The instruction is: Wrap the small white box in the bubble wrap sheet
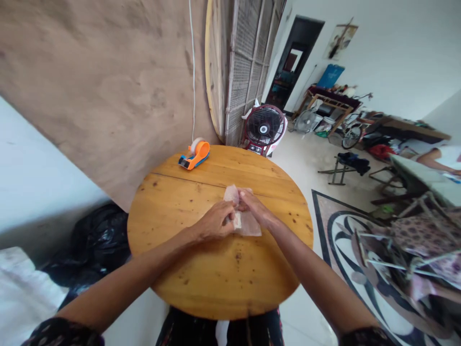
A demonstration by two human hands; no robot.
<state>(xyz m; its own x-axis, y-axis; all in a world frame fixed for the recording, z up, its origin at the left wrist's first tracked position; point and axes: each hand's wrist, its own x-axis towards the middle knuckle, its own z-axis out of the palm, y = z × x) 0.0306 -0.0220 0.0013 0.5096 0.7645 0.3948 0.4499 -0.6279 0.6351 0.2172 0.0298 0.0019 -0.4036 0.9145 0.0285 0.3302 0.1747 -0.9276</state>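
A translucent sheet of bubble wrap [251, 226] lies on the round wooden table [230, 288], partly folded over a small pale item [237, 220] whose kind I cannot make out. My left hand [218, 220] has its fingers curled onto the wrap's left side, gripping it by the pale item. At the right, my right hand [254, 205] reaches over the wrap with its fingers bent down on the folded upper part; its fingertips are partly hidden. Beyond both hands, an orange and blue tape dispenser [196, 154] with a roll of tape stands near the table's far left edge.
A dark red fan [264, 126] stands just past the table's far edge. Black plastic bags [101, 233] lie at the left by the wall. To the right are a small stool [340, 168], stacked chairs [425, 230] and another person's arm [434, 158] at a table.
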